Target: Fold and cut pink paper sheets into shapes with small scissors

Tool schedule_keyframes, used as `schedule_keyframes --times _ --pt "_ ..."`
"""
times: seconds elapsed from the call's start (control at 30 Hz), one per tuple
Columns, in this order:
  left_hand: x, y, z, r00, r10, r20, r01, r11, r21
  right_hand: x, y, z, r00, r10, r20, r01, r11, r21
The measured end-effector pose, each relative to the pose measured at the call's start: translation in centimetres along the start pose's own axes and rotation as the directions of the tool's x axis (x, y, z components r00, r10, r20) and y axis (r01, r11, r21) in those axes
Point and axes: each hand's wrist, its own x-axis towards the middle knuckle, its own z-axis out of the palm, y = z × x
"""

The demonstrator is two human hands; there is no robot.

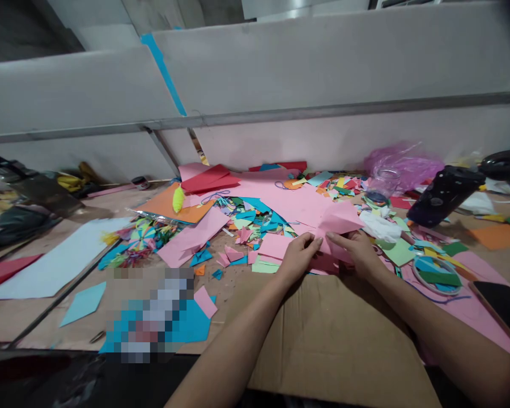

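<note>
Both of my hands meet over a folded pink paper sheet [338, 221] near the middle of the table. My left hand [298, 256] pinches its near left edge with fingers closed. My right hand [353, 248] grips the paper's right side, fingers pressed on the fold. The sheet rises in a peak above my fingers. It lies over a brown cardboard sheet [323, 334] that covers the table's near edge. Loose pink offcuts [233, 254] lie just left of my left hand.
Coloured paper scraps [259, 218] litter the table's middle. An orange sheet [170, 207] and red sheets [208, 178] lie at the back. A black bottle [444, 192] and a pink plastic bag [402, 164] are at right, tape rolls [437, 275] nearer. A pale blue sheet [55, 263] lies left.
</note>
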Motion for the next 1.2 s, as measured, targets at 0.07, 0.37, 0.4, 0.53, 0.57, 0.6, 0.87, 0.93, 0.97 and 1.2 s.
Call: schedule_keyframes --times 0.07,0.37,0.4,0.53,0.57,0.6,0.87,0.93,0.97,1.2 --pt "0.1 0.0 0.0 0.999 -0.033 0.009 0.034 0.997 -0.076 -0.1 0.1 0.1 1.000 0.028 0.005 -0.028 0.999 0.026" --pt "0.3 0.0 0.1 0.989 -0.103 0.105 0.119 0.981 -0.153 0.2 -0.2 -0.3 0.990 0.028 -0.137 -0.013 0.994 0.109" --pt "0.3 0.0 0.1 0.989 -0.100 0.107 0.116 0.980 -0.159 0.3 -0.2 -0.3 0.991 0.010 -0.135 0.006 0.993 0.118" --pt "0.2 0.1 0.0 0.993 -0.089 0.072 0.100 0.979 -0.176 0.4 -0.1 -0.4 0.995 0.001 -0.103 0.012 0.991 0.130" --pt "0.2 0.1 0.0 0.995 -0.084 0.057 0.092 0.981 -0.170 0.4 0.0 -0.4 0.997 0.017 -0.077 -0.007 0.992 0.130" --pt "0.2 0.1 -0.1 0.996 -0.078 0.045 0.084 0.984 -0.157 0.4 -0.1 -0.5 0.998 0.038 -0.040 -0.033 0.991 0.129" --pt "0.4 0.0 -0.5 0.995 -0.057 0.081 0.062 0.996 -0.063 0.9 -0.2 -1.6 0.992 0.029 -0.124 -0.022 0.998 0.051" --pt "0.5 -0.1 -0.7 0.996 -0.058 0.069 0.061 0.997 -0.047 1.5 -0.5 -2.6 0.983 -0.055 -0.175 0.059 0.998 0.015" --pt "0.5 -0.2 -0.9 0.997 -0.059 0.053 0.060 0.998 -0.028 1.9 -0.8 -3.1 0.973 -0.113 -0.199 0.112 0.994 -0.016" --pt "0.7 -0.6 -1.9 0.999 -0.010 -0.032 0.019 0.963 0.268 1.6 -3.3 -3.8 0.745 -0.655 0.129 0.540 0.477 -0.693"
